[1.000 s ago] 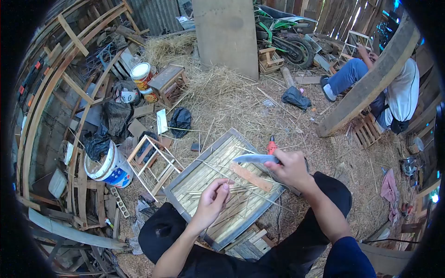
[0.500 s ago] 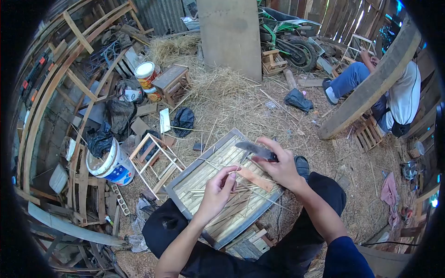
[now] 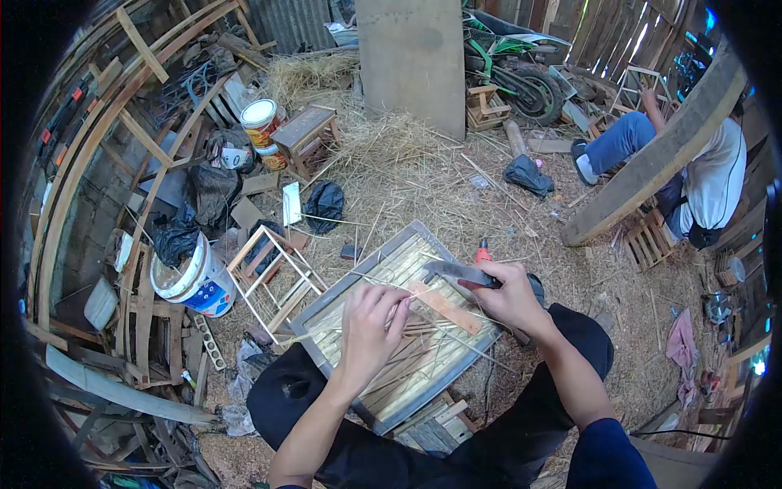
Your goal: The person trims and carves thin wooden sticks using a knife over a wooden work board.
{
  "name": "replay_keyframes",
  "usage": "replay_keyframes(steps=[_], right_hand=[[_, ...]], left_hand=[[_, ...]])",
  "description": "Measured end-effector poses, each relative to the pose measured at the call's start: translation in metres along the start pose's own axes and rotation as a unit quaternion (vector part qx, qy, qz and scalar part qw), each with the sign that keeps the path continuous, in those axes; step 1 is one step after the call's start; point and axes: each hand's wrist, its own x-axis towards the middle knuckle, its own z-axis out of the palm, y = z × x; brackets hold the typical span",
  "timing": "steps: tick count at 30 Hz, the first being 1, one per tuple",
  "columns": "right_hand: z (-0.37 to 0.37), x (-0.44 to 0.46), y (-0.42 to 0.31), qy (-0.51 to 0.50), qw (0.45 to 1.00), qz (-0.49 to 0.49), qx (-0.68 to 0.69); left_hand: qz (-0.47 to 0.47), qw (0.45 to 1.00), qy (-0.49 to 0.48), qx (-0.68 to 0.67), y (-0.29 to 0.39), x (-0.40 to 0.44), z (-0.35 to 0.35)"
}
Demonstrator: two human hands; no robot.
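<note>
My right hand [image 3: 507, 298] is wrapped round the handle of a knife [image 3: 458, 273], its blade pointing left above a framed bamboo panel [image 3: 383, 412]. Left of the blade, my left hand [image 3: 375, 322] pinches a thin bamboo strip [image 3: 414, 297] between thumb and fingers. A flat orange-brown piece of wood [image 3: 448, 308] lies on the panel below the knife. Several thin strips are scattered over the panel's slats. Just beyond my right hand, a red-handled tool [image 3: 483, 251] rests on the ground.
A small wooden frame [image 3: 273, 281] stands left of the panel, near a white bucket [image 3: 199, 281]. Another person [image 3: 709, 175] sits at the right behind a slanted post [image 3: 652, 163]. A stool [image 3: 305, 134] and a motorbike [image 3: 517, 73] are farther back.
My left hand has turned over, knuckles up, with a strip now visible in its pinch. The knife has swung and come down nearer to it. The view has shifted slightly.
</note>
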Motion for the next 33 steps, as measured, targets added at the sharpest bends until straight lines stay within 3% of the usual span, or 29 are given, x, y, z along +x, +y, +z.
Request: replay_keyframes(steps=[2, 5, 8, 11, 16, 23, 29, 33], right_hand=[[-0.001, -0.002, 0.0, 0.001, 0.999, 0.029, 0.033], [0.005, 0.0, 0.012, 0.035, 0.991, 0.068, 0.113], [0.017, 0.002, 0.029, 0.08, 0.966, 0.092, 0.227], [0.029, -0.003, 0.004, 0.055, 0.923, 0.148, 0.35], [0.058, -0.019, -0.012, -0.044, 0.838, 0.238, 0.489], [0.071, -0.025, -0.019, -0.1, 0.786, 0.291, 0.535], [0.063, -0.028, -0.016, -0.144, 0.801, 0.256, 0.522], [0.056, -0.026, -0.01, -0.096, 0.92, 0.144, 0.353]], left_hand=[[0.032, 0.995, 0.079, 0.059, 0.008, 0.007, -0.006], [0.07, 0.988, 0.122, 0.065, 0.014, 0.009, -0.013], [-0.024, 0.99, 0.075, -0.119, 0.006, -0.003, 0.004], [-0.222, 0.921, 0.017, -0.32, 0.014, -0.006, 0.017], [-0.239, 0.871, 0.023, -0.428, 0.01, -0.006, 0.035], [-0.252, 0.826, 0.049, -0.502, 0.017, 0.004, 0.03], [-0.266, 0.811, 0.048, -0.519, 0.017, 0.003, 0.032], [-0.291, 0.782, 0.032, -0.551, 0.016, 0.003, 0.019]])
